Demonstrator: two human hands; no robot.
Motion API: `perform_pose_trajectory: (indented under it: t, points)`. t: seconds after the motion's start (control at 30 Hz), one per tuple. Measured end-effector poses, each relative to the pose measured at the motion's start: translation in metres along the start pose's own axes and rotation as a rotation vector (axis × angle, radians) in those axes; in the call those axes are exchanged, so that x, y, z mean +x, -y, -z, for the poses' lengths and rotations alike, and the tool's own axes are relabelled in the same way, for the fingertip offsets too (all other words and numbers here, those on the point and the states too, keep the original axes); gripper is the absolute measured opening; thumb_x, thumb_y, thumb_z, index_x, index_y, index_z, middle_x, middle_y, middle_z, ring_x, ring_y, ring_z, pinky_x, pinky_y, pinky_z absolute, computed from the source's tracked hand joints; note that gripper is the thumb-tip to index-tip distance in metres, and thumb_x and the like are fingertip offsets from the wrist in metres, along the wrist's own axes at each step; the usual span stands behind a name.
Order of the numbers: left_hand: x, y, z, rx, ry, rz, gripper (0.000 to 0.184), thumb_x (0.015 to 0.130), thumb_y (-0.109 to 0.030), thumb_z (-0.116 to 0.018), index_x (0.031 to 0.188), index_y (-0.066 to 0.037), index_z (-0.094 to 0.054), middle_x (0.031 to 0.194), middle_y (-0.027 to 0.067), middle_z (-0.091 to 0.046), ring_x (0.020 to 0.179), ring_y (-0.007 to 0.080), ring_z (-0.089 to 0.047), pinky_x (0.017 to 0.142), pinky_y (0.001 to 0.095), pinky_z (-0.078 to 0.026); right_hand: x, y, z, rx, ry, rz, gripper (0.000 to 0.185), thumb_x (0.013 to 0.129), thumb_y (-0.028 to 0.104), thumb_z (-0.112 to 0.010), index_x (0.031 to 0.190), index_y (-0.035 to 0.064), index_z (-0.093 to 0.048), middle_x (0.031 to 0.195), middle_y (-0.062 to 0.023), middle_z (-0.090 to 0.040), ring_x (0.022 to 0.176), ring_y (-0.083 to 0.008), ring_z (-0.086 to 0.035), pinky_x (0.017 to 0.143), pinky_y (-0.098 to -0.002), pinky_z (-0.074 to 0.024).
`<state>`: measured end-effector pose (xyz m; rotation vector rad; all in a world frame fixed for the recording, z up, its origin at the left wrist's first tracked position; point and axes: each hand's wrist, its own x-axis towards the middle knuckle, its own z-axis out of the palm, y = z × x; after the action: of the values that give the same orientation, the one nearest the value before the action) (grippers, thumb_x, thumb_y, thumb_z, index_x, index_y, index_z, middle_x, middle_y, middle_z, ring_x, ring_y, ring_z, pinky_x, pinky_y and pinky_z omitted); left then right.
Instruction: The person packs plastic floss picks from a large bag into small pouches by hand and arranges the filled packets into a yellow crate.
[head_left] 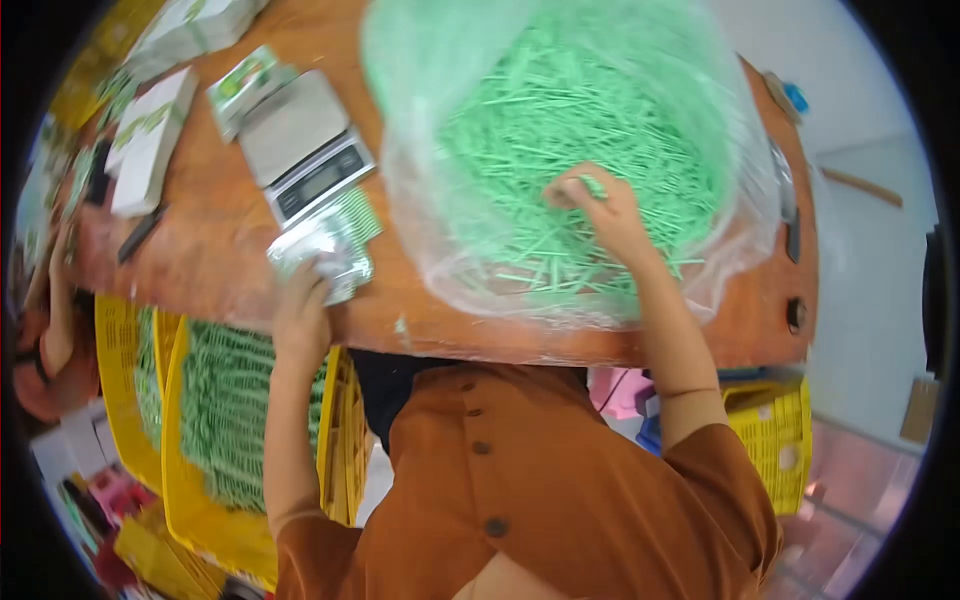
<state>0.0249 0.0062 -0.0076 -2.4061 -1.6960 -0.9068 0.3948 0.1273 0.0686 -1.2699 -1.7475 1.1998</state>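
A large clear plastic bag [420,230] lies open on the table, full of thin green sticks [560,110]. Over the sticks, my right hand [600,200] is closed with a few of them between thumb and fingers. My left hand [302,305] is at the table's front edge, its fingers on a shiny clear packet [335,255]; the grip is blurred. Green striped pieces [360,213] lie beside that packet. Just behind it sits a digital scale [310,150] with a grey plate, and a green and white packet [245,85] lies at the scale's left.
White boxes [155,140] and a dark-handled tool [140,235] are on the wooden table [220,240] at left. Yellow crates [175,460] with green bundles stand below. Another yellow crate [785,440] is at lower right. Another person's arm [60,310] shows at far left.
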Motion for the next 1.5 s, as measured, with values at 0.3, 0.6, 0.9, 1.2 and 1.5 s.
perform_pose_trajectory:
  t: [0.3,0.6,0.9,1.2,1.5]
  points:
    - [0.093,-0.148,-0.091,-0.852,0.146,0.193,0.026,0.065,-0.006,-0.073,0.075,-0.001,-0.049,0.071,0.0113,-0.047,0.065,0.0276,-0.049,0.057,0.0356,-0.041,-0.009,-0.015,0.018,0.962,0.193,-0.089,0.031,0.093,0.027,-0.046,0.085,0.0011,-0.062,0.079,-0.0036,-0.060,0.080,-0.0166,-0.054,0.072,-0.0293,-0.0390]
    - [0.096,-0.152,-0.097,-0.907,0.172,0.225,0.030,0.064,-0.011,-0.078,0.073,-0.002,-0.051,0.070,0.0092,-0.051,0.061,0.0208,-0.050,0.052,0.0315,-0.041,-0.025,-0.006,-0.023,0.183,0.092,0.062,0.028,0.091,0.025,-0.047,0.099,0.0024,-0.062,0.108,-0.0091,-0.055,0.103,-0.0191,-0.048,0.095,-0.0344,-0.0336]
    - [0.093,-0.152,-0.085,-1.284,0.033,0.447,0.010,0.083,-0.009,-0.061,0.084,0.000,-0.065,0.076,0.0074,-0.060,0.069,0.0126,-0.054,0.063,0.0261,-0.043,-0.030,0.043,-0.006,-0.313,0.089,0.255,0.027,0.075,0.015,-0.069,0.097,0.0037,-0.060,0.096,-0.0097,-0.057,0.087,-0.0232,-0.055,0.075,-0.0310,-0.0453]
    - [-0.028,-0.106,0.087,-0.351,-0.011,0.227,0.033,0.067,-0.006,-0.061,0.100,-0.011,-0.062,0.096,0.0087,-0.064,0.090,0.0281,-0.061,0.074,0.0372,-0.051,-0.046,0.103,-0.111,-0.447,0.432,1.223,0.024,0.067,-0.001,-0.067,0.090,-0.0014,-0.062,0.095,-0.0162,-0.059,0.077,-0.0350,-0.058,0.065,-0.0389,-0.0495]
    - [-0.406,-0.025,0.163,0.020,0.459,1.458,0.045,0.082,-0.018,-0.053,0.122,0.002,-0.048,0.119,0.0252,-0.053,0.112,0.0379,-0.049,0.093,0.0411,-0.039,-0.064,0.080,-0.143,-0.149,0.773,1.048,0.016,0.073,0.008,-0.062,0.088,0.0062,-0.064,0.083,-0.0055,-0.063,0.071,-0.0217,-0.061,0.062,-0.0313,-0.0482]
